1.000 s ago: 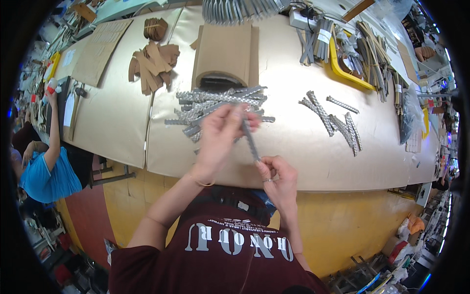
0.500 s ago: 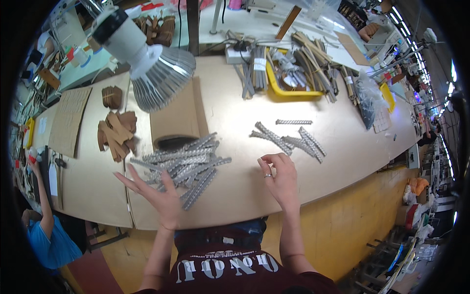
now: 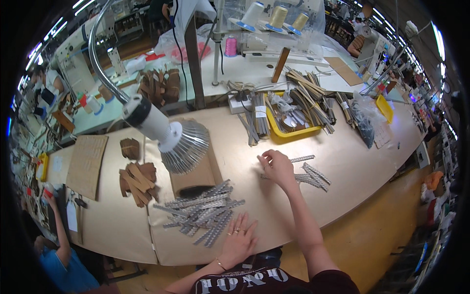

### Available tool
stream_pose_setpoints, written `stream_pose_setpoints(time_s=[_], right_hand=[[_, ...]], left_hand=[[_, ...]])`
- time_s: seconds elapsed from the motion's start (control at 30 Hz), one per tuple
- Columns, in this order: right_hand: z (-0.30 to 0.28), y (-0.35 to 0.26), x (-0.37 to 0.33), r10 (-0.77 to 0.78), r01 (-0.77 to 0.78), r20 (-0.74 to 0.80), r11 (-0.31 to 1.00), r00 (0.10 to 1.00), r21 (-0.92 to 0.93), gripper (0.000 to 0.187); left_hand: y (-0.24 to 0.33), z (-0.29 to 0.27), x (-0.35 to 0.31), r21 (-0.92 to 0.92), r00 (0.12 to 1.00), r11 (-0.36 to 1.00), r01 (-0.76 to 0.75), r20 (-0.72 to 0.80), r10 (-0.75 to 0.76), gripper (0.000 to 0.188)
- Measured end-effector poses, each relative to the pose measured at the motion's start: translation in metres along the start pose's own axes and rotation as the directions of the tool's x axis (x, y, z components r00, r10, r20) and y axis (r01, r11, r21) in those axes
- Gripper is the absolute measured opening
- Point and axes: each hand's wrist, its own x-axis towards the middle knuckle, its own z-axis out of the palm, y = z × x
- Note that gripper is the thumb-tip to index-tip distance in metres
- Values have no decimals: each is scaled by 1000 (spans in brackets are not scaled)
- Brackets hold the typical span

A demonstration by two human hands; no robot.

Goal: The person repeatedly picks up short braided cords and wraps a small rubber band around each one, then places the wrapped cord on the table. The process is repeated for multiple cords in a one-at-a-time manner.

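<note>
A loose pile of grey braided strips (image 3: pixel 205 213) lies on the table in front of me. Beside its near right edge, my left hand (image 3: pixel 238 242) rests on the tabletop, fingers stretched out and holding nothing. Farther right, my right hand (image 3: pixel 277 166) is over a small group of similar strips (image 3: pixel 316 176), thumb and fingers curled together. Whatever is between those fingertips, if anything, is too small to make out. Part of the small group is hidden beneath this hand, and a single strip (image 3: pixel 302 159) shows just beyond it.
A lamp (image 3: pixel 183 147) hangs over curved brown cardboard (image 3: pixel 215 171) behind the pile. Brown strips (image 3: pixel 137 183) lie left. At the back are a yellow tray (image 3: pixel 293 133) of strips and a plastic bag (image 3: pixel 364 125). A person in blue (image 3: pixel 63 269) is at far left.
My left hand has gone from hovering spread at the pile to lying on the table at its right. My right hand has reached forward over the small group. The view has tilted upward.
</note>
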Motion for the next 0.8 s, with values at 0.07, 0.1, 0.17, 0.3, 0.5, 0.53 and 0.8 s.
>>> stream_pose_setpoints(time_s=[0.07,0.1,0.17,0.3,0.5,0.53,0.8], right_hand=[[15,-3,26,72,-73,-95,997,993,-4,47],[22,-5,38,75,-84,-131,994,988,-63,48],[36,-13,59,122,-156,-189,971,974,-180,51],[58,-30,75,235,-313,-293,914,927,-259,53],[87,-37,74,301,-376,-263,871,917,-316,20],[91,-36,74,276,-369,-287,862,917,-347,17],[58,-38,47,165,-183,-94,954,982,-236,18]], left_hand=[[0,-3,0,20,1000,1000,-9,-4,9,57],[1,-4,0,35,1000,999,-12,17,12,57],[0,-4,0,49,1000,999,-21,16,21,57],[-6,4,0,78,999,996,-50,-17,51,58],[-19,17,1,70,991,989,-126,-37,129,58],[-20,17,1,68,991,989,-129,-38,132,58],[-19,-5,11,-63,988,987,-151,-15,151,44]])
